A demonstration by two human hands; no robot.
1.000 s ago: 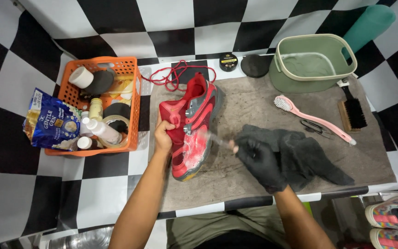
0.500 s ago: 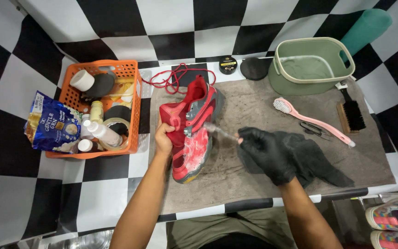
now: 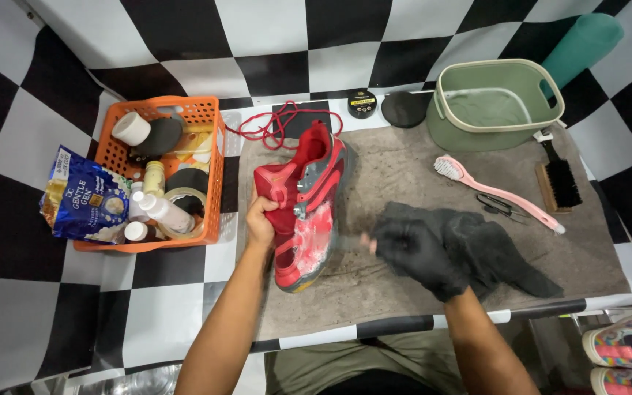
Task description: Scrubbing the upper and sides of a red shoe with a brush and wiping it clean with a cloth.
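A red and grey sneaker (image 3: 303, 205) lies on its side on a grey mat (image 3: 404, 164), its side covered in white foam. My bare left hand (image 3: 260, 219) grips the sneaker by its upper edge. My right hand (image 3: 418, 254), in a black glove, holds a small brush (image 3: 345, 238) whose blurred head is against the foamy side of the shoe. A dark grey cloth (image 3: 488, 245) lies under and beside my right hand. Red laces (image 3: 272, 124) lie loose behind the shoe.
An orange basket (image 3: 210, 175) of bottles, tape rolls and sponges stands at the left, a blue packet (image 3: 82, 196) beside it. A green tub (image 3: 495, 102), a pink brush (image 3: 495, 192), a wooden brush (image 3: 556, 179), black scissors (image 3: 499, 205) and two round tins (image 3: 363, 101) lie at the back right.
My right hand swept the brush back and forth across the shoe's foamy side, now lower and nearer the toe. My left hand kept its grip on the sneaker.
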